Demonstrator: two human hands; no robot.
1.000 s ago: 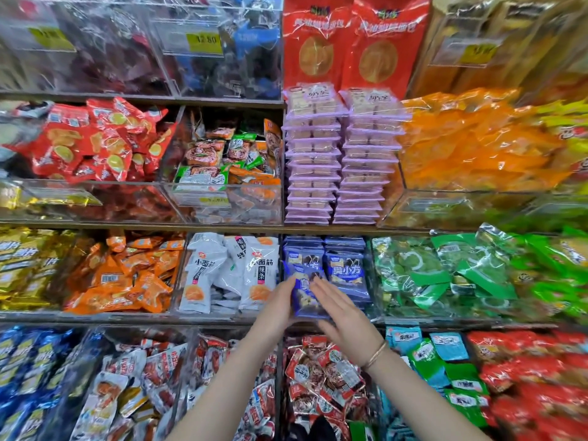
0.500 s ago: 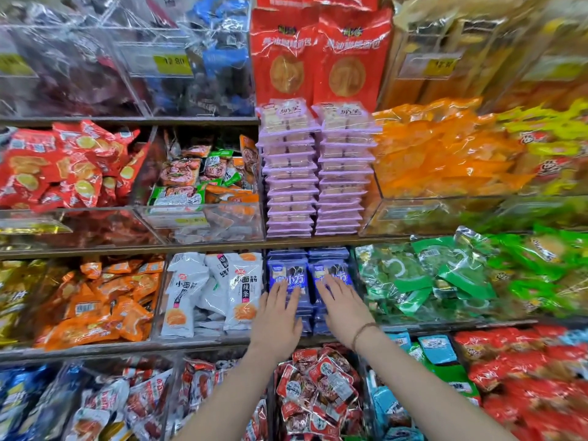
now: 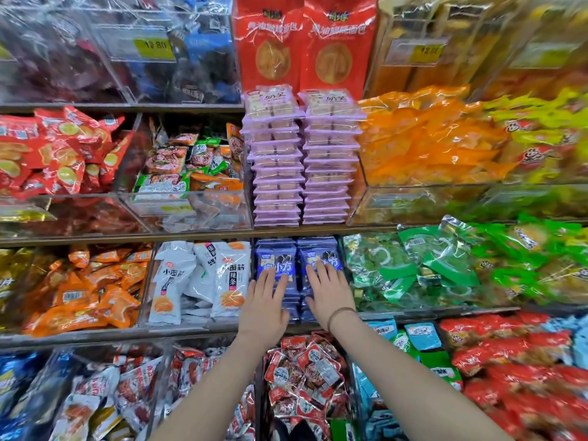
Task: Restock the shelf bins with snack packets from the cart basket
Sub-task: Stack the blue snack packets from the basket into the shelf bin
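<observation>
**binwatcher:** what's happening on that middle row?

**me:** Left to right: white packets (image 3: 197, 281) in their own bin. Next, my left hand (image 3: 265, 303) lies flat on the left blue stack (image 3: 276, 258), fingers straight, gripping nothing. My right hand (image 3: 331, 294) lies the same way on the right blue stack (image 3: 319, 251). The hands are side by side, not touching. Green packets (image 3: 413, 265) fill the next bin over.

**binwatcher:** why flat palms though?

**me:** My guess is it's to press both stacks back and square them up so nothing slides off the shelf edge (image 3: 197, 329). The cart basket isn't in view, so I can't tell how much is left to load.
</observation>
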